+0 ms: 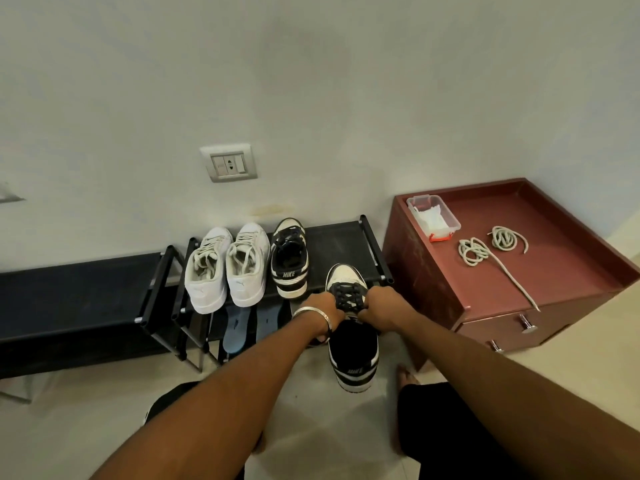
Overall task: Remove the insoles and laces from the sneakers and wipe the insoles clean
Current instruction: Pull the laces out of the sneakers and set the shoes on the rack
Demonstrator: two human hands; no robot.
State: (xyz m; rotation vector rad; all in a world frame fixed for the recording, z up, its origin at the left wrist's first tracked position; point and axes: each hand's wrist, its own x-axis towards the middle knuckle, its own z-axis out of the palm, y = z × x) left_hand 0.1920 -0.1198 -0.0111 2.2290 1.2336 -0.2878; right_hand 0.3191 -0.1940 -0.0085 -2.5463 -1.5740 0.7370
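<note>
Gripping the black-and-white sneaker (349,327) from both sides, the left hand (320,306) and right hand (379,303) pinch its black laces (347,296), holding the shoe in the air in front of the rack (332,244). Its mate (289,259) sits on the rack beside two white sneakers (227,268). Blue insoles (239,327) lie on the shelf below. Two coiled white laces (491,245) rest on the red cabinet (554,265) near a clear box (433,216).

Bare forearms, no sleeves; thin silver bangle (313,315) on left wrist; black trousers (450,431); bare foot (407,375).
</note>
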